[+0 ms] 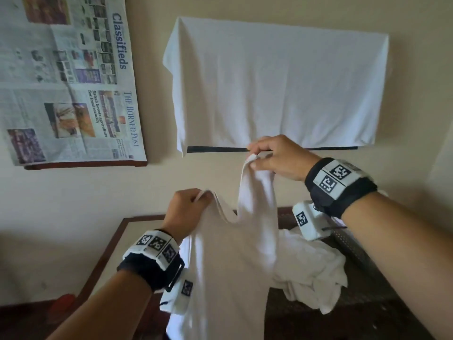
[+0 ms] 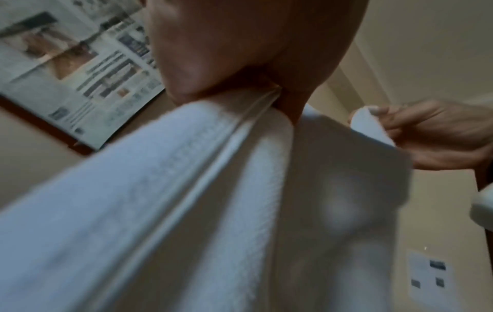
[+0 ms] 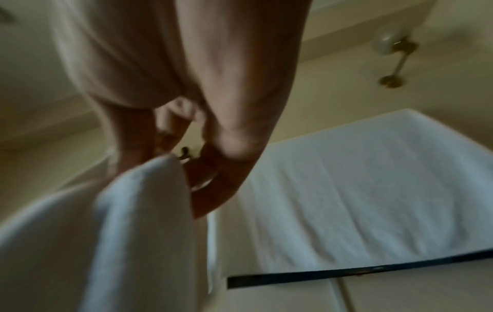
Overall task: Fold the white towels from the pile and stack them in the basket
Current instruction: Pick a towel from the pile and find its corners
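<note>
I hold a white towel (image 1: 230, 261) up in the air by its top edge. My left hand (image 1: 188, 204) grips one corner, with the folded hem running out of its fist (image 2: 266, 99). My right hand (image 1: 267, 155) pinches the other corner higher up and further right; in the right wrist view its fingertips (image 3: 165, 152) hold the towel's tip (image 3: 149, 190). The cloth sags between both hands and hangs down over the table. A crumpled pile of white towels (image 1: 313, 273) lies lower right on a dark perforated surface. I cannot tell where the basket is.
A light-topped table with a dark wood rim (image 1: 115, 244) stands below my hands. On the wall ahead a white cloth (image 1: 274, 84) covers a flat dark-edged object. A newspaper (image 1: 68, 77) hangs at upper left. A wall socket plate (image 2: 429, 274) shows in the left wrist view.
</note>
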Demonstrator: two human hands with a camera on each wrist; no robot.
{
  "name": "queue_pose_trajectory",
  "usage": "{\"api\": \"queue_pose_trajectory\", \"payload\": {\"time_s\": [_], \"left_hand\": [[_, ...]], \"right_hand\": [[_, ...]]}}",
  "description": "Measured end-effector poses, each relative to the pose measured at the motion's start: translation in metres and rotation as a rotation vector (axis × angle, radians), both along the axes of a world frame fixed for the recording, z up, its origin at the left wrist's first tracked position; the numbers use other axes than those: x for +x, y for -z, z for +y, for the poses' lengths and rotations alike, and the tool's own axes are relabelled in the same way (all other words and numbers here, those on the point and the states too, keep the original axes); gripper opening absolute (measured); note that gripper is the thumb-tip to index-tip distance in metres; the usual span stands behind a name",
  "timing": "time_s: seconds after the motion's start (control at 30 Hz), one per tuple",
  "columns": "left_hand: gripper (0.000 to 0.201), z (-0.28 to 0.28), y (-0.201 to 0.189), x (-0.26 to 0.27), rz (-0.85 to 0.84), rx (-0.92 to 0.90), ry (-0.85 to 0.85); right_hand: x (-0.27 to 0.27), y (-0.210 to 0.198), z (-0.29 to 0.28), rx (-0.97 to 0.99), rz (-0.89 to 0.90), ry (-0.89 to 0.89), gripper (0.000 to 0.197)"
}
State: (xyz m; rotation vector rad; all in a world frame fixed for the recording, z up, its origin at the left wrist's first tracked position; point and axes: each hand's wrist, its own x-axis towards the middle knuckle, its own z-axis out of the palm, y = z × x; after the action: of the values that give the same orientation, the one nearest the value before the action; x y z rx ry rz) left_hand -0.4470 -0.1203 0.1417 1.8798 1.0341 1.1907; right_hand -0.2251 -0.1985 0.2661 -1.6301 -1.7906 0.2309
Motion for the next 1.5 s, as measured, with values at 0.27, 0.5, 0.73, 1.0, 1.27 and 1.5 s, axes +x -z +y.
{"api": "queue_pose_trajectory", "payload": {"time_s": [0.27, 0.5, 0.73, 1.0, 1.27, 1.5], "left_hand": [[0.029, -0.008, -0.022, -0.039, 0.162, 0.192, 0.015], [0.029, 0.009, 0.022, -0.125, 0.220, 0.129, -0.257], [0.012, 0.018, 0.066, -0.186, 0.312, -0.008, -0.250], [0.017, 0.026, 0.112, -0.251, 0.428, -0.140, -0.340], [0.010, 0.022, 0.118, -0.298, 0.545, -0.221, -0.293], [0.047, -0.003, 0.099, -0.309, 0.430, -0.047, 0.093]], "right_hand": [[-0.097, 0.101, 0.018, -0.118, -0.415, -0.160, 0.016], [-0.148, 0.074, 0.037, 0.226, -0.262, -0.175, 0.013], [-0.188, 0.044, 0.033, 0.444, -0.180, -0.137, 0.009], [-0.182, 0.041, 0.022, 0.454, -0.080, 0.136, 0.008], [-0.147, 0.068, 0.034, 0.295, -0.160, 0.425, 0.016], [-0.115, 0.120, 0.039, -0.015, -0.151, 0.652, 0.019]]}}
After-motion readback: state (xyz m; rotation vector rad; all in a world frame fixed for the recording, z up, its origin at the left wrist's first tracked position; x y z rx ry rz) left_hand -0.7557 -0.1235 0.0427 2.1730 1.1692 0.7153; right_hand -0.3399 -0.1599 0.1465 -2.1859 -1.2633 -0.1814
